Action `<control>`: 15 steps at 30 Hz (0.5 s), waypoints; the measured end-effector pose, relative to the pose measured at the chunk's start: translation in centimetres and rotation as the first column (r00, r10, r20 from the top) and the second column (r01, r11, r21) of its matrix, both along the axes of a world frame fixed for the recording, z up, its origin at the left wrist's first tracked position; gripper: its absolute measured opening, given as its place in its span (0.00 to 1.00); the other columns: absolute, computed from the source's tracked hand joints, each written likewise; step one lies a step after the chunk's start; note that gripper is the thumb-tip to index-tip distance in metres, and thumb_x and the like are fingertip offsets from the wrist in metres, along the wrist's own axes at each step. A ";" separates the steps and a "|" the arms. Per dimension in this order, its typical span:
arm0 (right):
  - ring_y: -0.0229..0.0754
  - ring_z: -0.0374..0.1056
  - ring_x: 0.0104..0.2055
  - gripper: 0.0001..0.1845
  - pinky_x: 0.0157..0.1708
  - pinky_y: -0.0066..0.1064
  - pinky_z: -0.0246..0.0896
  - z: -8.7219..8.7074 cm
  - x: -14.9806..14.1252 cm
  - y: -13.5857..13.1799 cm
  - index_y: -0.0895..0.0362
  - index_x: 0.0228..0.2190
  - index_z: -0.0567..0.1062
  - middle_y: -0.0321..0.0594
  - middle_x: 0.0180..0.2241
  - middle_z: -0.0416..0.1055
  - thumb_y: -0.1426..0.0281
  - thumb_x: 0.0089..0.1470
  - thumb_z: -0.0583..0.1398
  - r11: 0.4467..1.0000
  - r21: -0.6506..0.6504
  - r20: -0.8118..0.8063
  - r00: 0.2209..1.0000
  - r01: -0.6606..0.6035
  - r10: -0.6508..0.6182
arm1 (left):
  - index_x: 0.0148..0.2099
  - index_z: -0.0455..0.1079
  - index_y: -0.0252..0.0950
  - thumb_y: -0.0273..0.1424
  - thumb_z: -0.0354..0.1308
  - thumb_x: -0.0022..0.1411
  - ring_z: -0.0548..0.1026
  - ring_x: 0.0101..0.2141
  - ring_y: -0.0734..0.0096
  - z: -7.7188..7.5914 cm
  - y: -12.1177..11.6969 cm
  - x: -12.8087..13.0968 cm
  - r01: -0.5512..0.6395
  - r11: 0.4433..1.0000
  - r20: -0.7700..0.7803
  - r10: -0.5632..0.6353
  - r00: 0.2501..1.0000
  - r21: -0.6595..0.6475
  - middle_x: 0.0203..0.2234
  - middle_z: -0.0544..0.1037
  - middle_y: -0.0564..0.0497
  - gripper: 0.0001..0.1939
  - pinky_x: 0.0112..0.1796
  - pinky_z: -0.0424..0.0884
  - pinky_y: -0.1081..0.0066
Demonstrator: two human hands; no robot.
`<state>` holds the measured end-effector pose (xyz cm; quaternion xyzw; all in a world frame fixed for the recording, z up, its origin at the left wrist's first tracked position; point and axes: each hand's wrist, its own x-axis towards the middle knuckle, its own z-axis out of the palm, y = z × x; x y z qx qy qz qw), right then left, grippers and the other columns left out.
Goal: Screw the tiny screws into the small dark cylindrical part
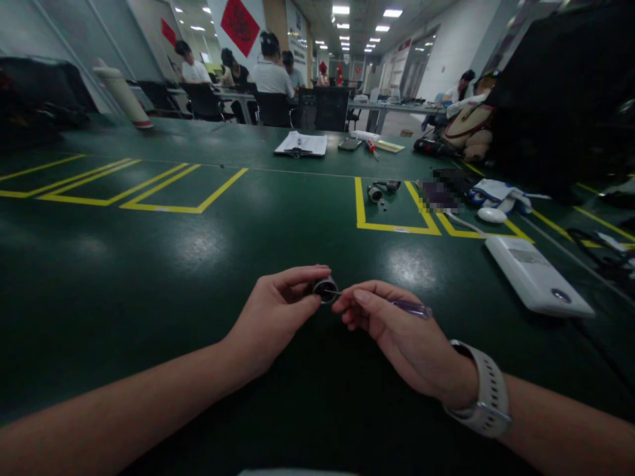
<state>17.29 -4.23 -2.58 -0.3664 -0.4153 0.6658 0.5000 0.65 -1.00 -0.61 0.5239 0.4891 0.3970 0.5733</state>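
Between the thumb and fingers of my left hand (278, 311) is a small round metal part (325, 291), its dark hollow end turned toward my right hand. My right hand (397, 324) is closed around a screwdriver with a clear purple handle (413, 308). The thin shaft points left and its tip reaches into the opening of the round part. What the tip touches inside is too dark to tell. Both hands are held above the green table (173, 317).
Inside a yellow taped box at the right lie metal cylindrical parts (376, 193) and tiny pieces. A white power bank (538, 274) with a cable lies farther right. Toward the back are a clipboard (300, 143), a phone (350, 143) and a red-handled screwdriver (372, 149). People sit at tables beyond.
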 end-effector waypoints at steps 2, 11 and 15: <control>0.34 0.68 0.33 0.06 0.35 0.27 0.62 0.0 0.0 0.1 0.58 0.31 0.76 0.39 0.32 0.74 0.71 0.54 0.58 0.997 -0.083 -0.096 0.995 -0.010 0.002 | 0.44 0.74 0.35 0.24 0.61 0.46 0.75 0.42 0.63 0.0 0.1 -0.1 0.008 1.000 -0.006 -0.008 1.000 0.002 0.40 0.79 0.47 0.19 0.47 0.69 0.63; 0.34 0.66 0.30 0.07 0.31 0.27 0.60 -0.3 0.8 0.0 0.58 0.30 0.75 0.37 0.29 0.74 0.69 0.54 0.58 0.999 0.030 0.228 0.974 -0.011 0.003 | 0.40 0.75 0.36 0.24 0.62 0.45 0.73 0.47 0.61 -0.6 1.0 -0.6 0.010 0.995 -0.086 -0.001 0.996 0.097 0.44 0.77 0.48 0.16 0.51 0.66 0.61; 0.35 0.67 0.32 0.07 0.32 0.28 0.62 -0.1 0.9 0.0 0.58 0.31 0.75 0.38 0.30 0.74 0.70 0.54 0.57 0.992 0.109 0.394 0.919 -0.056 0.009 | 0.42 0.74 0.36 0.22 0.62 0.45 0.73 0.46 0.65 -1.1 1.1 -0.3 0.024 0.994 -0.043 -0.019 0.999 0.105 0.45 0.76 0.49 0.18 0.50 0.67 0.64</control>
